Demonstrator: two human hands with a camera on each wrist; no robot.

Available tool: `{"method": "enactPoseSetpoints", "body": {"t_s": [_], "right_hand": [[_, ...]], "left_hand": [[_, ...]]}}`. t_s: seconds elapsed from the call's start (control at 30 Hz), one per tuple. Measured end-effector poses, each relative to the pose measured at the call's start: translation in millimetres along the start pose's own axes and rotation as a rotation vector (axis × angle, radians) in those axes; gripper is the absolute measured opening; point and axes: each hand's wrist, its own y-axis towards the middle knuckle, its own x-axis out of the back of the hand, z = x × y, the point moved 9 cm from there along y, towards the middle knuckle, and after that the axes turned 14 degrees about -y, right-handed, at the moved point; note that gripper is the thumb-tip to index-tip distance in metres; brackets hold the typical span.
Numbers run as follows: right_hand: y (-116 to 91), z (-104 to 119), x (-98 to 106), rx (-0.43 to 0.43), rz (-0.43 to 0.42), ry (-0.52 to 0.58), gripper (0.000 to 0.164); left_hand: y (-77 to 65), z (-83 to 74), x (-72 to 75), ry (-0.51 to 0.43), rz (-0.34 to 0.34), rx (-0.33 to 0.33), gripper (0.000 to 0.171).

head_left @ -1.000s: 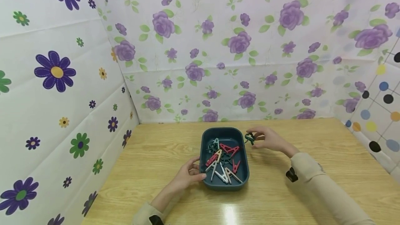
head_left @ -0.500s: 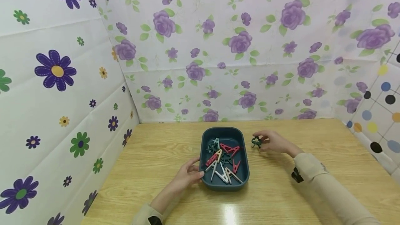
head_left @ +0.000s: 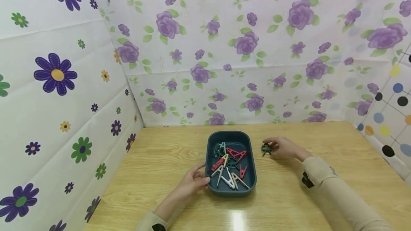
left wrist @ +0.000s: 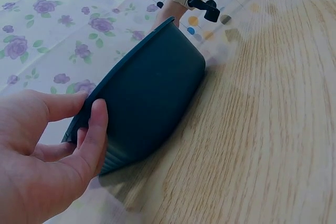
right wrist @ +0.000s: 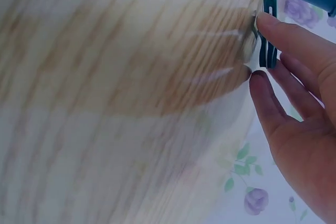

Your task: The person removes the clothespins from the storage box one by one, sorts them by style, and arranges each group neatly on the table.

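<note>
A dark teal tray holds red, white, beige, light blue and dark green clips. At its left side my left hand holds the edge, with the thumb by the near left rim; the left wrist view shows the thumb against the outer wall. Right of the tray, my right hand pinches a dark green clip low over the table. In the right wrist view this clip is seen edge-on among the fingertips, and the exact contact of the thumb is hard to tell.
The wooden table runs to a back wall covered in purple-flowered cloth. Cloth panels also stand at the left and the right.
My right hand has moved the dark green clip away from the tray's right rim, rightward and down toward the table. My left hand stays at the tray, its thumb shifted slightly outward.
</note>
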Motion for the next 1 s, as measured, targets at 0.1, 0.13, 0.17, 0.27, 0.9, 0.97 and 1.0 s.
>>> {"method": "enactPoseSetpoints", "body": {"t_s": [0.1,0.13,0.17,0.27,0.9,0.97,1.0], "right_hand": [[1.3,2.0,0.0,0.018,0.003,-0.011,0.060],[1.6,3.0,-0.1,0.026,0.002,-0.016,0.060],[1.7,3.3,-0.3,0.028,0.003,-0.018,0.059],[1.6,3.7,-0.9,0.038,0.003,-0.027,0.059],[-3.5,9.6,7.5,-0.018,0.025,0.007,0.059],[-2.4,11.8,9.2,-0.007,0.006,0.026,0.058],[-1.6,13.6,10.5,0.007,-0.007,0.035,0.058]], "left_hand": [[-1.2,-1.1,0.4,-0.004,-0.008,-0.001,0.068],[-1.4,-1.1,0.7,-0.001,-0.010,-0.001,0.068],[-1.5,-1.1,0.9,-0.002,-0.012,0.001,0.068],[-1.2,-0.3,1.4,-0.004,-0.013,0.006,0.069],[-0.6,2.4,1.4,-0.014,-0.030,0.029,0.070],[-0.6,3.3,1.5,-0.016,-0.032,0.029,0.070],[-0.6,3.6,1.5,-0.015,-0.029,0.026,0.070]]}}
